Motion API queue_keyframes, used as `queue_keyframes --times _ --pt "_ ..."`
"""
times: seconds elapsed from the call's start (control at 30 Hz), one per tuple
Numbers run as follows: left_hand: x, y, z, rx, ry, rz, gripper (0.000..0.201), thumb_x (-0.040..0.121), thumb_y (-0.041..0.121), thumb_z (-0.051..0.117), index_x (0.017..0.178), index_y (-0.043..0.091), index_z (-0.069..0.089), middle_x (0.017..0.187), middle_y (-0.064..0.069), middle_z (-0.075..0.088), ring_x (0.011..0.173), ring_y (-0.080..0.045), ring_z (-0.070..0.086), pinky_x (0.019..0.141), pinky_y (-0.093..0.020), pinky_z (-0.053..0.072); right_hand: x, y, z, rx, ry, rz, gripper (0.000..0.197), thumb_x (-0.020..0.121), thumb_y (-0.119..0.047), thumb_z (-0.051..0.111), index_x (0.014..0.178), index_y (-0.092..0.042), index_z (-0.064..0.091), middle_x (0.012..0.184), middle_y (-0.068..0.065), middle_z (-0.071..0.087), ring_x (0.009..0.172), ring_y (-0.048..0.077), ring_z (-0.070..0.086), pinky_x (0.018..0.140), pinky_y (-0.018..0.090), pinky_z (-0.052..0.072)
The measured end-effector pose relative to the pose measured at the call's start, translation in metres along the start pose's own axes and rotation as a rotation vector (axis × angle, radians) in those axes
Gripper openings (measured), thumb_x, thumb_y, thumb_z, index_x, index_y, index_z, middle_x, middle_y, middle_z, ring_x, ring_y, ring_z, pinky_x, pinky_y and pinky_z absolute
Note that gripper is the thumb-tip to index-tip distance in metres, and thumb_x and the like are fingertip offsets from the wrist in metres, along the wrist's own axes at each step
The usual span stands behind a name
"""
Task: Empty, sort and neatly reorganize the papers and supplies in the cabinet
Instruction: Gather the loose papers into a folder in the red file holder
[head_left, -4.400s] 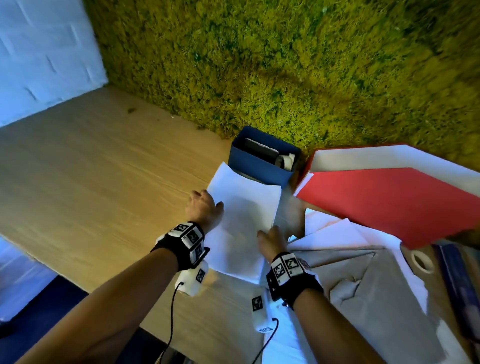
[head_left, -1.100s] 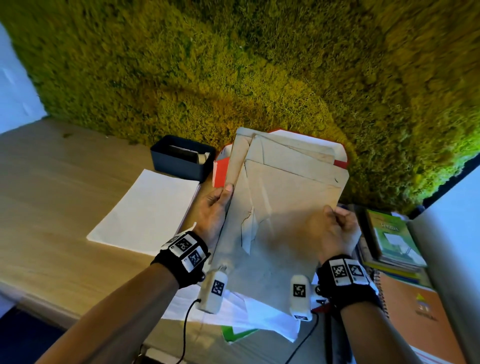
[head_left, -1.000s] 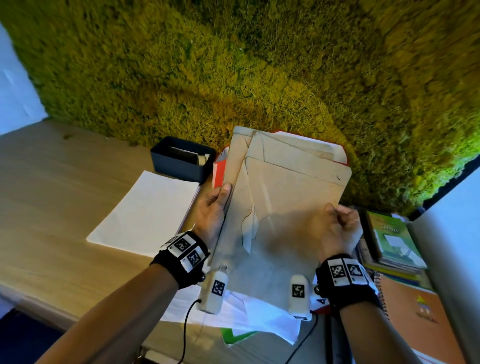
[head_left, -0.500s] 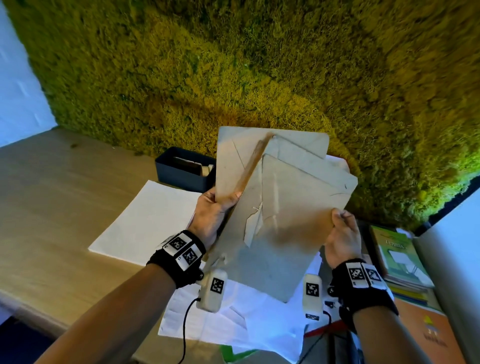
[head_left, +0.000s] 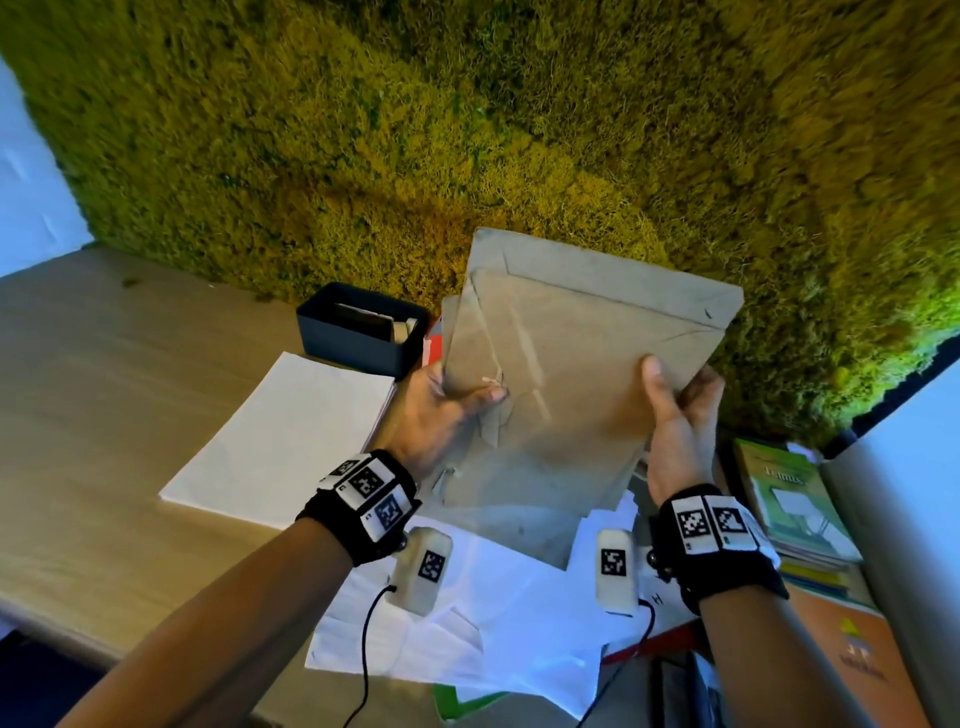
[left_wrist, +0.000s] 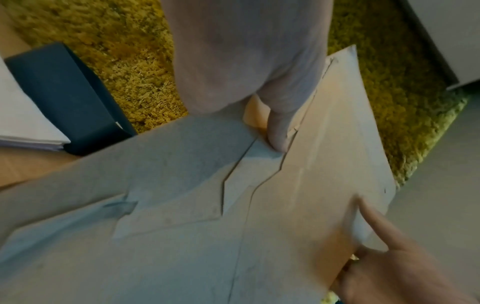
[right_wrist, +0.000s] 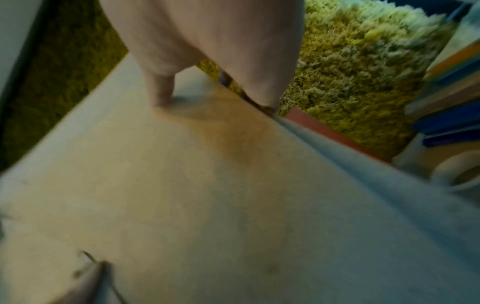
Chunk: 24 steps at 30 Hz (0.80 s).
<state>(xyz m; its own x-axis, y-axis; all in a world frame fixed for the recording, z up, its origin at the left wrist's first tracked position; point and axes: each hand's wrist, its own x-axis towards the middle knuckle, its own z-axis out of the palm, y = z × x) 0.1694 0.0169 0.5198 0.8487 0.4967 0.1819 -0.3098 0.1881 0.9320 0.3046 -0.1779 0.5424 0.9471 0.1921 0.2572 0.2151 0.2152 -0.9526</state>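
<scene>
Holding steady up front: loose white sheets (head_left: 467, 623) lie scattered at the near table edge; just above them both hands lift a bundle of brown envelopes (head_left: 566, 374) clear of the table (head_left: 93, 395). The left hand (head_left: 436, 410) grasps the bundle's left edge, thumb across the face, fingers hidden behind; the right hand (head_left: 675, 421) pinches the right edge, thumb on front, fingers curled at the back. Light stuff, I'd say, thin and floppy, torn at a flap, and the envelopes look ready to fan apart; gripping both long edges near the middle seems the sound hold. Left of the hands sits a squared stack of white paper (head_left: 291, 441); farther off, a dark tray (head_left: 358, 338); books (head_left: 795, 499) stack at right; the moss wall (head_left: 467, 130) backs it all.
</scene>
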Motion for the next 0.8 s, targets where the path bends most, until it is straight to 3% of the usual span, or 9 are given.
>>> queue_keyframes --times 0.07,0.17,0.23,0.33,0.43,0.5,0.67,0.73,0.8 --pt "-0.001 -0.002 -0.001 0.025 0.001 -0.023 0.032 0.082 0.001 0.074 0.113 0.006 0.066 0.108 -0.008 0.073 0.104 -0.024 0.068 0.086 -0.037 0.056 -0.003 0.010 -0.007 -0.051 -0.038 0.112 0.087 0.070 -0.043 0.080 0.139 -0.022 0.033 0.136 -0.002 0.053 0.123 0.012 0.053 0.106 0.039 0.042" --pt "-0.002 -0.002 0.002 0.066 0.014 -0.024 0.033 0.078 0.006 0.079 0.108 0.014 0.069 0.107 -0.005 0.074 0.104 -0.021 0.069 0.090 -0.041 0.054 -0.010 0.021 -0.014 -0.037 -0.047 0.209 0.099 0.054 -0.051 0.089 0.135 -0.025 0.039 0.126 -0.001 0.062 0.116 0.016 0.060 0.103 0.049 0.045" --pt "0.000 0.005 0.006 0.054 0.011 0.009 0.034 0.076 0.002 0.079 0.107 0.015 0.069 0.105 -0.004 0.074 0.102 -0.020 0.069 0.086 -0.036 0.055 -0.012 0.019 -0.017 -0.087 -0.080 0.173 0.083 0.057 -0.050 0.087 0.127 -0.024 0.051 0.116 0.000 0.068 0.110 0.017 0.064 0.101 0.049 0.046" --pt "0.005 0.019 0.016 0.038 0.017 0.097 0.040 0.074 -0.008 0.077 0.109 0.009 0.066 0.100 -0.002 0.075 0.097 -0.017 0.070 0.078 -0.027 0.056 -0.011 0.000 -0.012 -0.089 -0.103 0.019 0.049 0.079 -0.024 0.078 0.123 -0.012 0.058 0.111 0.005 0.070 0.107 0.019 0.066 0.098 0.046 0.050" --pt "0.008 0.028 0.024 0.066 0.019 0.155 0.045 0.074 -0.009 0.076 0.116 -0.002 0.060 0.098 0.002 0.075 0.095 -0.014 0.071 0.077 -0.024 0.056 -0.005 -0.014 -0.006 -0.074 -0.082 -0.141 0.045 0.086 -0.011 0.071 0.126 -0.003 0.052 0.118 0.011 0.066 0.110 0.021 0.064 0.098 0.040 0.050" --pt "0.008 0.024 0.024 0.089 0.042 0.157 0.043 0.075 -0.006 0.077 0.114 0.002 0.061 0.098 0.004 0.075 0.095 -0.013 0.071 0.079 -0.024 0.056 -0.004 -0.010 -0.005 -0.108 -0.057 -0.182 0.049 0.085 -0.012 0.072 0.128 -0.006 0.048 0.121 0.010 0.064 0.113 0.020 0.062 0.098 0.037 0.050" --pt "-0.002 -0.015 0.006 0.060 0.108 0.007 0.065 0.075 0.002 0.082 0.132 0.007 0.051 0.117 -0.009 0.069 0.105 -0.018 0.068 0.081 -0.028 0.058 -0.018 0.046 -0.016 -0.307 -0.165 0.061 0.076 0.066 -0.034 0.087 0.128 -0.015 0.046 0.117 0.002 0.065 0.109 0.015 0.063 0.096 0.045 0.051" --pt "-0.012 -0.033 -0.005 0.038 0.066 -0.106 0.051 0.085 0.001 0.072 0.132 0.004 0.052 0.120 -0.013 0.068 0.105 -0.022 0.068 0.082 -0.031 0.058 -0.026 0.071 -0.022 -0.369 -0.262 0.161 0.071 0.067 -0.032 0.086 0.123 -0.011 0.049 0.113 0.002 0.066 0.105 0.015 0.064 0.096 0.048 0.050" --pt "-0.021 -0.049 -0.012 0.062 0.084 -0.166 0.036 0.091 0.006 0.067 0.124 -0.003 0.057 0.109 -0.014 0.069 0.095 -0.026 0.067 0.075 -0.032 0.058 -0.032 0.082 -0.025 -0.469 -0.293 0.127 0.049 0.079 -0.019 0.077 0.116 -0.005 0.050 0.105 -0.001 0.063 0.098 0.012 0.062 0.094 0.048 0.050"
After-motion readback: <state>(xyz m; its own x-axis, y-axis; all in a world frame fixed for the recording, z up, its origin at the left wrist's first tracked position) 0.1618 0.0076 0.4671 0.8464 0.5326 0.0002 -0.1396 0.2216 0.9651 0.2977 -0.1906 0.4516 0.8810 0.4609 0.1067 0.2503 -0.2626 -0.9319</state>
